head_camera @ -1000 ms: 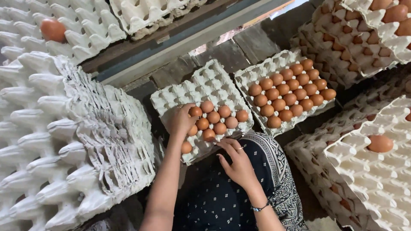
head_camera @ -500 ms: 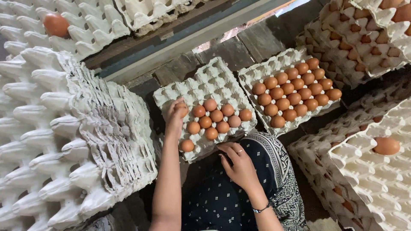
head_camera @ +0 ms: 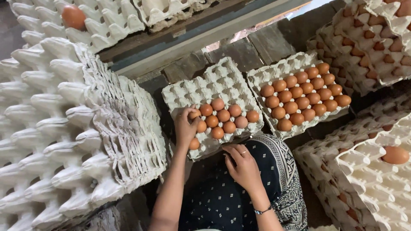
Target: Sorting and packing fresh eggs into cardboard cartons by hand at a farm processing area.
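Egg [head_camera: 194, 114], left hand [head_camera: 185, 128] grip closed around it

Half-filled egg tray [head_camera: 205, 85] betw. empty-tray stack [head_camera: 64, 128] left & full tray [head_camera: 274, 72] right

L hand: our left hand [head_camera: 185, 128] sits on the near-left part of the half-filled egg tray [head_camera: 201, 87], fingers on a brown egg [head_camera: 194, 114].
R hand: our right hand [head_camera: 242, 164] rests at the tray's near edge, fingers curled, w/ nothing in it.
Right: full tray of brown eggs [head_camera: 303, 95] just beside.
Left: tall stack of empty trays [head_camera: 64, 128].
Lap: dark patterned cloth [head_camera: 222, 201].
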